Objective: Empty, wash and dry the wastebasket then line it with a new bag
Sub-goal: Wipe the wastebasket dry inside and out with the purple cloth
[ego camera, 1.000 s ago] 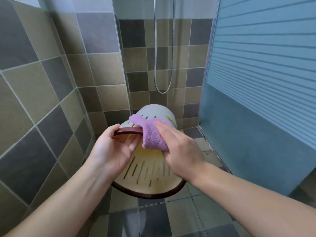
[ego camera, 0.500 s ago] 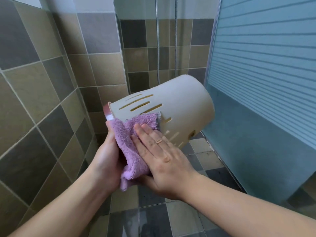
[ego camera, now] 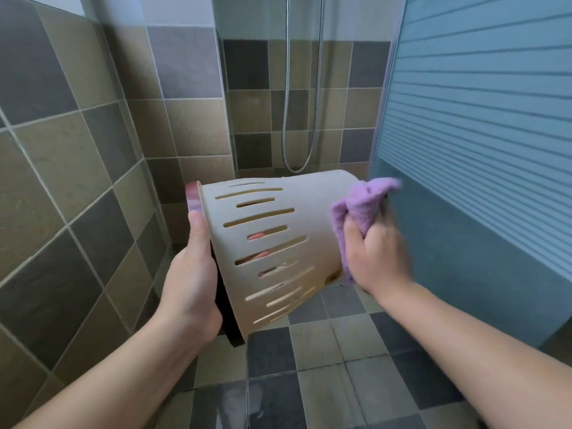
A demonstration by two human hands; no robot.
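The wastebasket [ego camera: 278,239] is being held in the air above the tiled floor [ego camera: 325,360], lying on its side, with its dark rim to the left and its closed bottom pointing to the right, toward the shower door [ego camera: 483,150]. It is beige and its wall is showing many long narrow slots. The left hand [ego camera: 192,283] is gripping the rim: the thumb is lying straight along the outside edge, and the other fingers are curling inside the opening, where some of them are showing pink through the slots. The right hand [ego camera: 374,255] is holding a purple cloth [ego camera: 359,212] against the wall of the wastebasket near its bottom end. Its fingers are curling tightly around the cloth and bunching it, so one part is sticking up above the hand and another part is hanging down along the wastebasket. This hand is looking a little blurred. Both forearms are bare and are reaching in from the lower edge of the picture. Behind the wastebasket, a metal shower hose [ego camera: 301,119] is hanging in a loop in front of the tiled wall [ego camera: 77,150], which is made of grey and beige squares. The shower door is standing just beside the right hand.
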